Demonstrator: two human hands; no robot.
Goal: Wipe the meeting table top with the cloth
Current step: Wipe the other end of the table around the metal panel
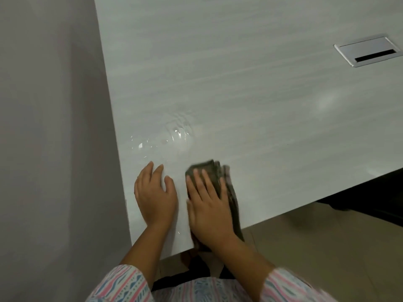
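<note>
Pressing cloth (226, 177) under right hand (209, 205), fingers straight; bracing with left hand (154, 192), fingers spread on surface (239, 94). Sweep firmly through wet patch (172, 138) just ahead.

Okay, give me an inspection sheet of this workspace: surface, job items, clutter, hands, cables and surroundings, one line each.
Surface: pale wood-grain table top, with a wet patch near its left edge, just beyond the left hand.
Job's things: dark folded cloth lies on the table and reaches the near edge.
Clutter: nothing seen.
Hands: left hand flat on the bare table; right hand pressed flat on the cloth, fingers straight.
Cables: nothing seen; a silver cable hatch sits at the far right, with no cable showing in its slot.
Surroundings: plain wall on the left, tiled floor below, dark shape under the table, cannot tell what.
</note>
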